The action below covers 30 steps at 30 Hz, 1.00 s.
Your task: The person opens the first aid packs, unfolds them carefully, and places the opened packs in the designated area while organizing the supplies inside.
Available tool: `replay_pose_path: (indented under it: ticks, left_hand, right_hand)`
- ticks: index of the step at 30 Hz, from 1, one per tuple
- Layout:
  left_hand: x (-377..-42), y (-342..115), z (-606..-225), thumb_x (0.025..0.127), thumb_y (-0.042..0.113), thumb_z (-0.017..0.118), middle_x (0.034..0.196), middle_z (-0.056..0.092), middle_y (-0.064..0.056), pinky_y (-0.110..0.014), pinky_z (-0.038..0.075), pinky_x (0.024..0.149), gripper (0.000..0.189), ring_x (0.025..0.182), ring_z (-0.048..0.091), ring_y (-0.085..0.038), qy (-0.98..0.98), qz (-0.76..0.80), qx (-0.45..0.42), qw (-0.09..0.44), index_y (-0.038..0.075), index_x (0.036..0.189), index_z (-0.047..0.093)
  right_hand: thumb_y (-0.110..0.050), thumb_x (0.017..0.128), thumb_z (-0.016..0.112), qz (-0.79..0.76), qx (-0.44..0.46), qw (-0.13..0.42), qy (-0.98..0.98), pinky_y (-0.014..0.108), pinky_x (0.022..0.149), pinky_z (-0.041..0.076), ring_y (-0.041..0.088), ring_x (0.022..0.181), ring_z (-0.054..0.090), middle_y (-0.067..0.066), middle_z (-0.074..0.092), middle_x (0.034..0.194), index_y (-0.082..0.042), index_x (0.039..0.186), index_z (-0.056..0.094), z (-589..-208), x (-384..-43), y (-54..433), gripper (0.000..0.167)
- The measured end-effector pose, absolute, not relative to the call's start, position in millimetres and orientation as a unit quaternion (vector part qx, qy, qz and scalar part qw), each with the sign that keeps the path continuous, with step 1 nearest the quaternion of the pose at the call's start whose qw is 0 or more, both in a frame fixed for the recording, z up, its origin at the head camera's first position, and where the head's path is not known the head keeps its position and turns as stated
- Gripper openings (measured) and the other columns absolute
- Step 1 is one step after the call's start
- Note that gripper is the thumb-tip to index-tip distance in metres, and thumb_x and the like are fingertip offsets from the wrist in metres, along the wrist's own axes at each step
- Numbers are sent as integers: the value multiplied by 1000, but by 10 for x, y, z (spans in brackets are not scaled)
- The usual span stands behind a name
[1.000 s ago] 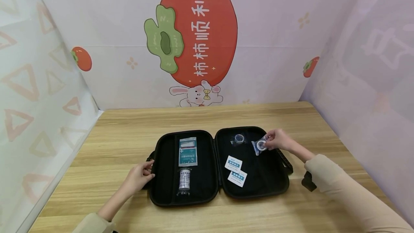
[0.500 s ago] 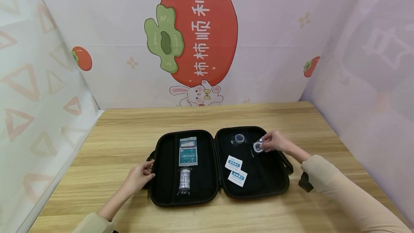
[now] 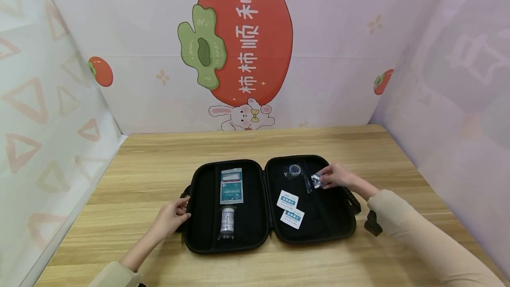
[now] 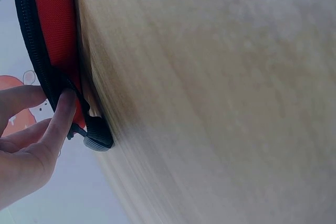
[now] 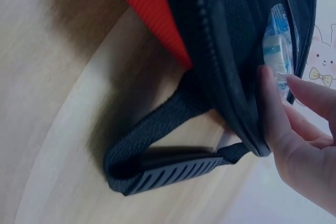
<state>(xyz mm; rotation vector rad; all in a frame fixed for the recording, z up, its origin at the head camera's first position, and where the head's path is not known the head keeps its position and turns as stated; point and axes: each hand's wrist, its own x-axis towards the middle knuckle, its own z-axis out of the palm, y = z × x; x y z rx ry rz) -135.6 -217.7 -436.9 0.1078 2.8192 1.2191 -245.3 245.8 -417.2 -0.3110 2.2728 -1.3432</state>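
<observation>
One small packet (image 3: 316,181) is pinched between thumb and fingers of the right hand (image 3: 337,176), over the case's (image 3: 336,218) right half. It looks light and slippery; I'd hold its thick middle. The left hand (image 3: 170,219) pinches the case's edge.

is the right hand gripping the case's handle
No, in the right wrist view the right hand pinches a clear-wrapped item, while the handle sits apart from it.
</observation>
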Motion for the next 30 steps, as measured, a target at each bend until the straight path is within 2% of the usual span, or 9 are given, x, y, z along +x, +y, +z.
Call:
replay_pose_path:
  ticks: [6, 15, 19, 23, 25, 30]
  left_hand:
    - [-1369, -2175, -4365, 75, -10, 60, 94, 57, -17, -25, 48, 60, 44, 76, 59, -22, 917, 395, 36, 34, -16, 117, 47]
    - [-1376, -2167, -4356, 74, -10, 60, 94, 57, -17, -24, 48, 60, 44, 75, 59, -21, 918, 392, 38, 31, -16, 116, 47]
    - [-1374, -2162, -4355, 75, -10, 60, 94, 58, -17, -24, 48, 59, 44, 75, 59, -21, 919, 392, 37, 33, -16, 116, 47]
    - [-1371, -2160, -4357, 75, -10, 60, 94, 57, -17, -25, 48, 59, 44, 75, 59, -20, 920, 390, 36, 35, -16, 117, 47]
    - [-1369, -2161, -4358, 75, -10, 60, 94, 57, -17, -25, 48, 59, 44, 74, 59, -20, 920, 389, 35, 35, -16, 117, 47]
    - [-1360, -2161, -4355, 75, -10, 60, 94, 58, -18, -25, 48, 59, 45, 74, 59, -20, 920, 388, 34, 36, -16, 117, 47]
  right_hand:
    - [5, 85, 47, -481, -99, 241, 837, 31, 65, 52, 12, 66, 58, 9, 61, 77, 21, 106, 49, -4233, -2487, 2402, 27]
    - [7, 82, 47, -509, -82, 248, 820, 30, 63, 51, 11, 63, 54, 7, 57, 74, 23, 104, 45, -4247, -2459, 2295, 27]
    - [3, 80, 51, -533, -83, 253, 803, 29, 64, 51, 12, 67, 56, 10, 58, 80, 19, 107, 47, -4430, -2545, 2353, 32]
    - [-2, 80, 57, -563, -100, 268, 775, 31, 63, 52, 14, 70, 58, 12, 59, 84, 14, 108, 50, -4805, -2774, 2492, 33]
    - [-2, 81, 55, -563, -94, 269, 776, 31, 63, 52, 14, 71, 59, 13, 59, 85, 14, 109, 49, -4931, -2851, 2514, 32]
    - [-3, 82, 56, -564, -89, 272, 774, 31, 63, 51, 14, 69, 58, 12, 58, 83, 11, 109, 50, -4972, -2845, 2452, 31]
